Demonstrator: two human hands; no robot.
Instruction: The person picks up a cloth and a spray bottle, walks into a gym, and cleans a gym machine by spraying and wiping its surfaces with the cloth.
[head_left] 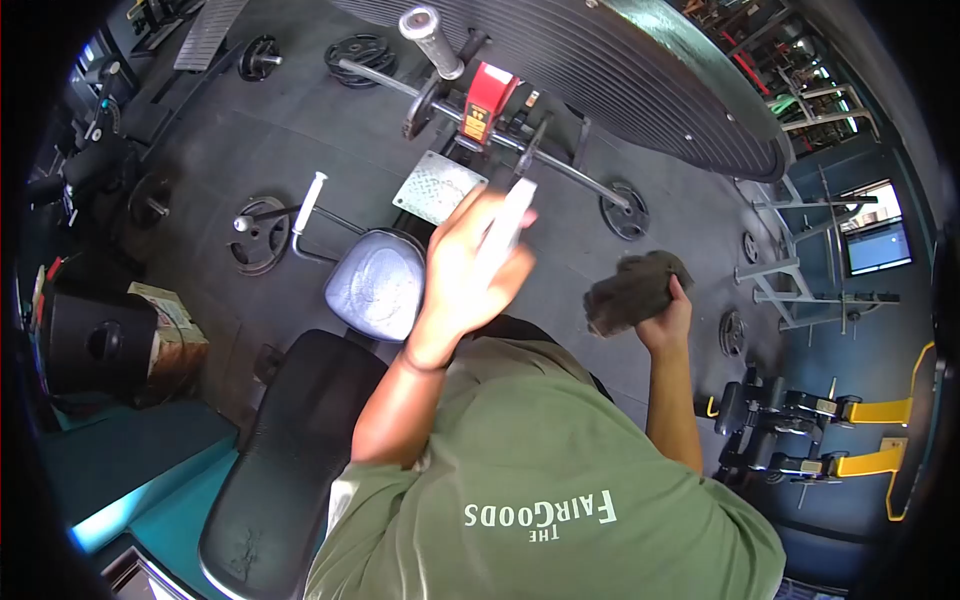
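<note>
A dark cloth (634,290) is gripped, bunched up, in the right hand (668,322), whose fingers are closed round its lower edge. It is held in the air well to the right of the grey seat pad (375,285), above bare floor and touching no equipment.

The left hand (468,272) is raised just right of the seat pad and is wrapped round a narrow white object (506,226). The object is too blurred by motion to be identified.

The step in hand is judged to be a carrying or readying stage, with both items lifted clear and no surface yet being touched. Before the cloth can be pressed flat against a surface, it would need to be brought down and leftward to the seat pad or to the black bench pad (290,450) below it.

The white object's long axis runs up and slightly rightward from the palm, and its free end points away from the seat pad towards the barbell (560,165). The cloth's long axis lies slanted, with its higher end to the right.
</note>
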